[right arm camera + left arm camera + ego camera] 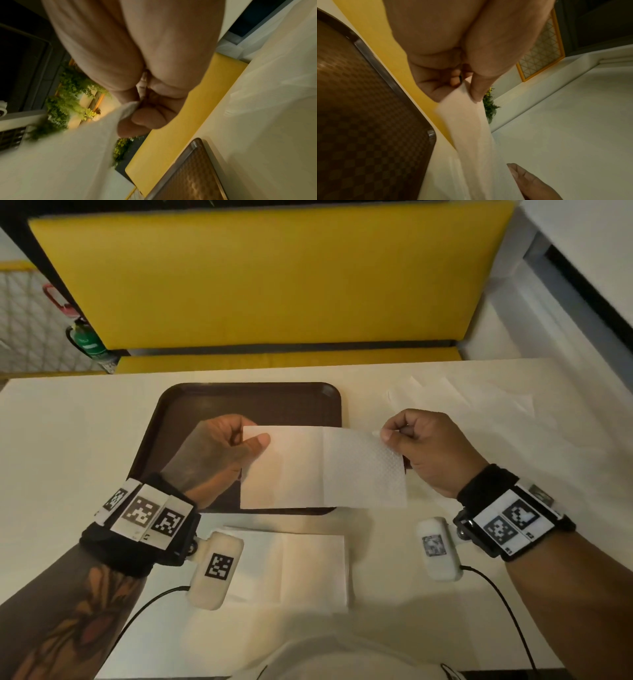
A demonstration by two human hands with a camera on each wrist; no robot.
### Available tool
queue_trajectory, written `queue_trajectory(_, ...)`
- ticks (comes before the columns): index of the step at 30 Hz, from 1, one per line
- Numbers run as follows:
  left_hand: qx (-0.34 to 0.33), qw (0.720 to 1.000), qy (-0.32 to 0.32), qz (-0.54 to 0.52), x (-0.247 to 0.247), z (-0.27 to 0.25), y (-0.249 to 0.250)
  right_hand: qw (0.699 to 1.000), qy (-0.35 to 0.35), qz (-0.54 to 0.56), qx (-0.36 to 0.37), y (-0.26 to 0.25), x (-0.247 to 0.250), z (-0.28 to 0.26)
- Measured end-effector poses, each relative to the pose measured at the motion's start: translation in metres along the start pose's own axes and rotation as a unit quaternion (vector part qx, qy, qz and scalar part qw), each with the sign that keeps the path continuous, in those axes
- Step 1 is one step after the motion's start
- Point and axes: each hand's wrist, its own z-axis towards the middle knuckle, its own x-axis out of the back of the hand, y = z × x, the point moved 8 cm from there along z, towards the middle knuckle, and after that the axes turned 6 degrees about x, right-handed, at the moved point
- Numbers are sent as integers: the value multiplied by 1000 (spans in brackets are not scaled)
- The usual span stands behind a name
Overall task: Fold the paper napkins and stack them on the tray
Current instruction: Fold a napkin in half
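Observation:
A white paper napkin [323, 467] hangs spread out above the near part of the dark brown tray [253, 398]. My left hand [236, 440] pinches its upper left corner between thumb and fingers. My right hand [397, 436] pinches the upper right corner. A crease runs down the napkin's middle. Seen from the left wrist, the napkin [467, 128] drops from the left hand [462, 86], with the tray [368, 108] beside it. The right wrist view has the napkin [77, 148] leaving the right hand [133, 112], and a tray [192, 173] corner below.
A flat stack of white napkins [301, 566] lies on the cream table [68, 440] near me, between my wrists. More unfolded napkins [462, 395] lie at the back right. A yellow bench [267, 278] stands behind the table.

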Motion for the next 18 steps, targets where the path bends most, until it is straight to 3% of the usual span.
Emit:
queue_trajectory(6,59,989,-10,139,-4,-27,-66,979,-168,-104,-50,28,-61,-25)
queue_trajectory(9,113,984,-16,140,-14,-42,-109,966,-213,-124,-82,55,-91,-38)
queue_trajectory(12,132,980,1,150,-26,-51,-135,952,-233,-175,-95,78,-113,-47)
queue_trajectory(18,130,977,50,164,-34,-57,-148,944,-209,-242,-79,95,-129,-53)
